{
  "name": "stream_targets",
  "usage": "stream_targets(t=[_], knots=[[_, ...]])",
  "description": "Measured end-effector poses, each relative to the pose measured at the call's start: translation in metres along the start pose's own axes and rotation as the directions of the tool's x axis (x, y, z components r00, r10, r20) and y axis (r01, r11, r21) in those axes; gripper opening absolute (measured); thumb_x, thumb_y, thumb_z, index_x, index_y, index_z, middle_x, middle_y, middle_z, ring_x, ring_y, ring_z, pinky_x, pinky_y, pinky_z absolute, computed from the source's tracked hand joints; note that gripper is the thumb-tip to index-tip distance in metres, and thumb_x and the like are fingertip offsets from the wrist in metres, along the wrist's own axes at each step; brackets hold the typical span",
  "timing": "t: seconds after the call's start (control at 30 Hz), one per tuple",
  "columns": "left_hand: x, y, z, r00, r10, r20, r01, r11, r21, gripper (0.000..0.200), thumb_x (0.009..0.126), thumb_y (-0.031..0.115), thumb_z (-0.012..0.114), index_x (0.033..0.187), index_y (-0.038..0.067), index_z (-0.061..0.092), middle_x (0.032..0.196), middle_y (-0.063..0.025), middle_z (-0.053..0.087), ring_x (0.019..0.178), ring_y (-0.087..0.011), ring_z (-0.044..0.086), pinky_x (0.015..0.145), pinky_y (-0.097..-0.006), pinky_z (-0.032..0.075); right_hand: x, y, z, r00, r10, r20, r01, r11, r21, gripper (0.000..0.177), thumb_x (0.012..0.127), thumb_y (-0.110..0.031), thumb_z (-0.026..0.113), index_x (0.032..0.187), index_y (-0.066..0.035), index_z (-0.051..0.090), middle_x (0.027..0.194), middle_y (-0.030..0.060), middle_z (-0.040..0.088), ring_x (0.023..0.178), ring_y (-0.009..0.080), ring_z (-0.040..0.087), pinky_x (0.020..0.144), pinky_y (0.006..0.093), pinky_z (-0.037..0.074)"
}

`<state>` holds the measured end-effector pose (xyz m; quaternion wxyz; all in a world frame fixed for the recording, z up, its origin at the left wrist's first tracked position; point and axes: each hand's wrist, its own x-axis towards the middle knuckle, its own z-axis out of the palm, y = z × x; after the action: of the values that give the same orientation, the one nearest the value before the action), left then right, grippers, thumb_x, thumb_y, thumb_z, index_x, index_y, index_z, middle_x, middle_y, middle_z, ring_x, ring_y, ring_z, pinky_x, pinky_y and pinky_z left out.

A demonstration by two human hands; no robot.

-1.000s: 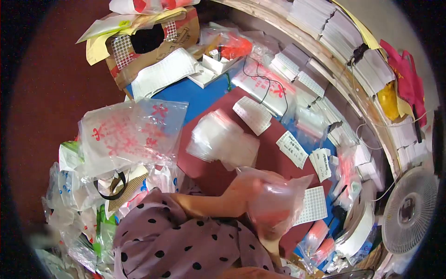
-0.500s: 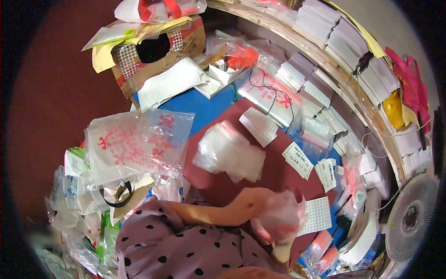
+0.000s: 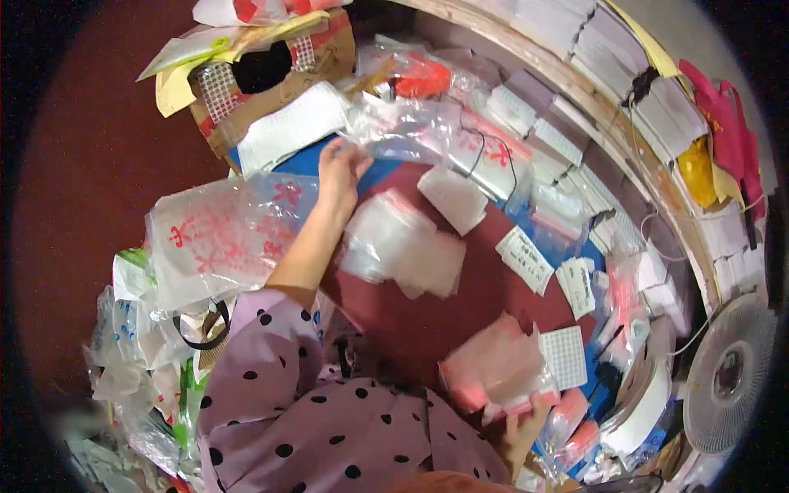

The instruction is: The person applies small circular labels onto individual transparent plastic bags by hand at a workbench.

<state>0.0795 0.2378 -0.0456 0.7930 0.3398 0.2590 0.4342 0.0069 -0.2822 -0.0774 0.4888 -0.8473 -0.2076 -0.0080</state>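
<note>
My right hand (image 3: 526, 423) grips the lower edge of a stack of small clear plastic bags (image 3: 497, 361) with reddish strips, above the dark red board (image 3: 394, 329). A white card with a grid of dots (image 3: 563, 357) lies against that stack. My left hand (image 3: 339, 172) is stretched forward, its fingers slightly curled and apart. At its fingertips a crumpled clear plastic bag (image 3: 403, 130) lies over the white box; whether they touch is hard to see. Another pile of clear bags (image 3: 403, 242) rests on the board between my hands.
A large clear bag with red print (image 3: 222, 238) lies at left, above heaped plastic (image 3: 140, 370). A cardboard box (image 3: 329, 62) and white sheets (image 3: 292, 127) are at the back. Dotted cards (image 3: 452, 200), written labels (image 3: 524, 259), paper stacks (image 3: 616, 115) and a fan (image 3: 727, 374) stand right.
My left hand has moved from the bag stack at right to the far left. A clear bag now covers the white box. My right hand keeps hold of the stack.
</note>
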Motion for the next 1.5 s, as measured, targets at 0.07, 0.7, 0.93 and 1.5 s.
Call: stream_targets(t=[0.07,0.7,0.93,1.5], knots=[[-0.01,-0.006,0.006,0.983,0.151,-0.108,-0.127,0.971,0.202,0.059,0.079,0.007,0.062,0.128,0.006,0.03,0.115,-0.014,0.044,0.104,-0.0226,0.047,0.09,-0.0378,0.041,0.009,-0.018,0.006,0.997,0.001,-0.08,0.002,0.999,0.039,0.037,0.075,-0.009,0.059,0.11,0.0,0.052,0.103,0.0163,0.055,0.099,0.0306,0.051,0.09,0.0395,0.038],[-0.241,-0.029,0.03,0.382,-0.675,0.631,0.079,0.705,0.705,0.022,0.082,0.016,0.06,0.098,0.0,0.061,0.083,-0.002,0.062,0.078,-0.0069,0.054,0.067,-0.0257,0.045,0.093,-0.095,0.064,0.999,0.032,-0.014,-0.03,0.993,0.115,0.013,0.077,-0.002,0.064,0.089,-0.001,0.06,0.075,0.0017,0.057,0.063,0.0073,0.051,0.051,0.0201,0.041],[-0.23,-0.028,0.007,0.46,-0.728,0.508,0.517,0.685,0.514,0.034,0.081,0.009,0.059,0.112,-0.002,0.054,0.104,-0.0036,0.059,0.094,-0.0104,0.054,0.082,-0.0259,0.044,0.095,-0.087,0.07,0.988,0.149,0.046,-0.154,0.98,0.123,0.009,0.081,-0.001,0.059,0.09,0.001,0.06,0.077,0.0079,0.063,0.064,0.0127,0.059,0.058,0.0249,0.047],[-0.217,-0.017,-0.005,0.395,-0.825,0.405,0.514,0.563,0.647,0.033,0.083,0.014,0.062,0.111,-0.001,0.057,0.103,-0.0041,0.061,0.093,-0.01,0.055,0.082,-0.0248,0.043,0.099,-0.099,0.08,0.994,0.07,0.09,-0.065,0.997,-0.047,0.02,0.074,-0.014,0.071,0.068,-0.002,0.056,0.06,0.0118,0.054,0.051,0.0216,0.052,0.049,0.0296,0.041]])
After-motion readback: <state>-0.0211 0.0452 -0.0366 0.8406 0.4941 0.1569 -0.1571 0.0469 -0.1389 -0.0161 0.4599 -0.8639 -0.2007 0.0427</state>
